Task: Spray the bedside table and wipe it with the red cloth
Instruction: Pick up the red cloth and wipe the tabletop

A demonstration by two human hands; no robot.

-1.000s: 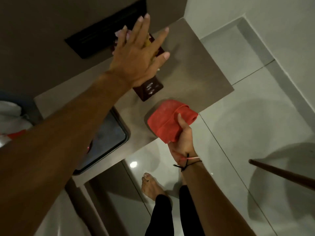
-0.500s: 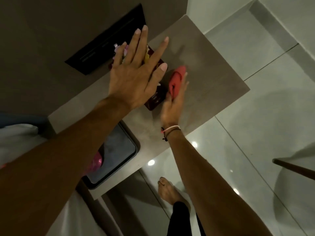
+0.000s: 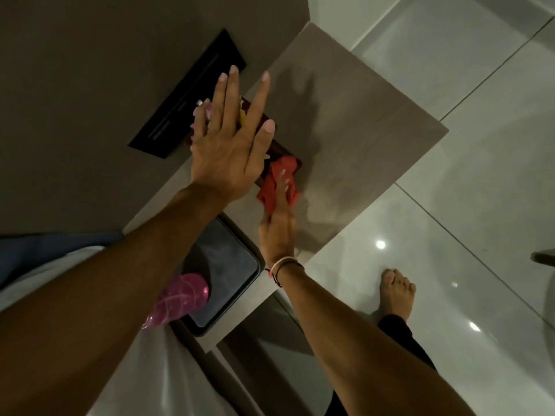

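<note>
Nearest to us, at the near left of the bedside table [image 3: 360, 121], a pink translucent spray bottle [image 3: 177, 298] rests against a dark tray [image 3: 240, 283], half hidden under our left forearm; we judge it was parked there so that both hands are free, and so that it stays within reach if more spray is wanted; whether the top is already wet we cannot tell.

A little farther, our right hand [image 3: 277, 232] lies flat on the tabletop, fingers stretched forward over the red cloth [image 3: 274, 187], pinning it to the wood with the palm side rather than gripping it in a fist; a flat press like this spreads the cloth and puts weight into the wipe; the cloth sits bunched just beside a dark red box [image 3: 282, 151], touching or nearly touching its near edge.

Farther again, our left hand [image 3: 231, 145] hovers wide open, fingers spread, holding nothing; it is above the box and some pale and yellow small items [image 3: 200, 111] by the wall, probably ready to steady or shift them so the cloth can pass beneath.

The far right stretch of the tabletop lies bare; we judge it the easier part left to wipe.
</note>
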